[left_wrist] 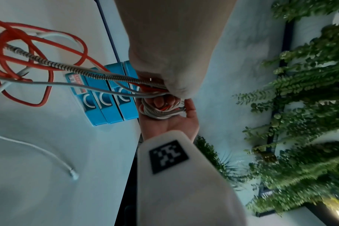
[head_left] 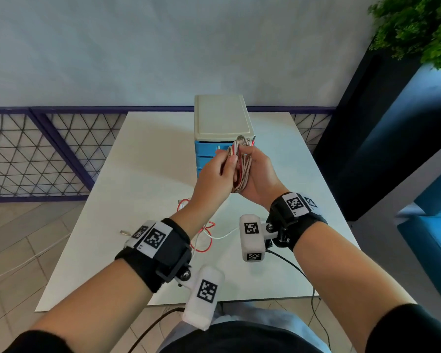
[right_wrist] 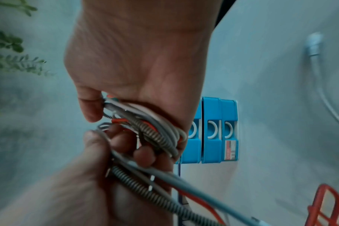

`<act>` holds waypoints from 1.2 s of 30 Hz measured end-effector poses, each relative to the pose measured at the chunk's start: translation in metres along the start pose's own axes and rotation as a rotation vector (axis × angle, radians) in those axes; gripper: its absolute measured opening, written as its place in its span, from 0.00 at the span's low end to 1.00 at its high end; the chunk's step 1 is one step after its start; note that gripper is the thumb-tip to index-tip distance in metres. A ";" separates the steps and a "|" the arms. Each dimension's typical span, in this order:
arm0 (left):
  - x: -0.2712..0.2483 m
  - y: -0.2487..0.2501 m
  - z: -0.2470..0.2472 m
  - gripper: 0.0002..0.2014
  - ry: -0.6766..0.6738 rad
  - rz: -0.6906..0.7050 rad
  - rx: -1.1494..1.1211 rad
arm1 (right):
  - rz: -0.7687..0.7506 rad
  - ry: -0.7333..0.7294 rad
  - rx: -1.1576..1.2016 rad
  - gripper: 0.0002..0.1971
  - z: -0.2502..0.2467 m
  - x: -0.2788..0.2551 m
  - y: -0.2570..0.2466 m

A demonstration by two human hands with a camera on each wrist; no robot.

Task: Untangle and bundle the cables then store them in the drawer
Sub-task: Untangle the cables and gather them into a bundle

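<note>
Both hands up over the surface (head_left: 148, 174), just in front of the drawer unit (head_left: 222, 118).

Right hand (head_left: 259, 174): cables wound in a coil (head_left: 241, 161) round palm and fingers. Thumb presses on top of the wraps. Coil = spring-wrapped cable, grey, white and red strands together. Right wrist view shows the wraps tight across the hand (right_wrist: 137, 61), coil (right_wrist: 157, 130) right beside the blue drawer fronts.

Left hand (head_left: 214, 179): fingers curled, pinching the loose strands running off the coil, touching the right hand. In the left wrist view those strands (left_wrist: 77, 71) run taut from the fist back to the tangle (left_wrist: 29, 61) on the surface.

Tangle (head_left: 201, 235): red cable loops w/ white cable through them, lying on the surface near the left wrist, under the forearm in head view. One white plug end (left_wrist: 73, 175) lies free on the surface, apart from the red loops.

Drawer unit: cream top, three blue drawers (right_wrist: 211, 131), each w/ a white curved handle. All three shut flush; contents can't be seen. Small label on the bottom drawer (right_wrist: 230, 149), text unreadable. Nothing on the unit's top.

Plants (head_left: 418, 29) at far right, behind a dark panel. Wire-mesh fence (head_left: 36, 154) along the wall, left of the surface.
</note>
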State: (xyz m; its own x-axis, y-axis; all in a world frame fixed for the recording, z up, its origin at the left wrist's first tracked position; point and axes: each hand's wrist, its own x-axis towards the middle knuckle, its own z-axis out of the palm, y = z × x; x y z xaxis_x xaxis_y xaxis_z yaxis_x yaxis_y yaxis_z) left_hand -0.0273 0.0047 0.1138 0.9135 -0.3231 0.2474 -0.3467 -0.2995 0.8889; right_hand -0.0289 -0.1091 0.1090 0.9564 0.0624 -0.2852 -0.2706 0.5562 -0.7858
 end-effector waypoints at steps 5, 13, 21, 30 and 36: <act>0.001 0.005 0.002 0.08 -0.056 -0.014 0.123 | 0.018 -0.069 -0.167 0.32 -0.001 -0.002 -0.001; 0.003 0.005 0.005 0.16 -0.149 -0.051 0.212 | 0.062 -0.053 -0.246 0.16 -0.007 -0.006 -0.005; 0.010 0.004 -0.020 0.16 -0.638 -0.318 0.095 | -0.014 0.052 -0.257 0.19 -0.012 0.005 0.000; -0.028 -0.034 0.006 0.17 -0.758 -0.230 0.026 | -0.092 0.082 0.261 0.22 -0.012 0.006 -0.015; -0.036 -0.064 -0.012 0.06 -0.756 -0.206 0.017 | -0.173 0.226 0.216 0.21 -0.011 0.009 -0.026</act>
State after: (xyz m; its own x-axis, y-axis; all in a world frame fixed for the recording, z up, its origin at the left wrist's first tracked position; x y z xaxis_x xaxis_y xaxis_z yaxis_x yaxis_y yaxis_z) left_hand -0.0354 0.0457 0.0526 0.5689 -0.7812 -0.2570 -0.1945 -0.4314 0.8809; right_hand -0.0145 -0.1322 0.1208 0.9311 -0.2192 -0.2916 -0.0546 0.7066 -0.7055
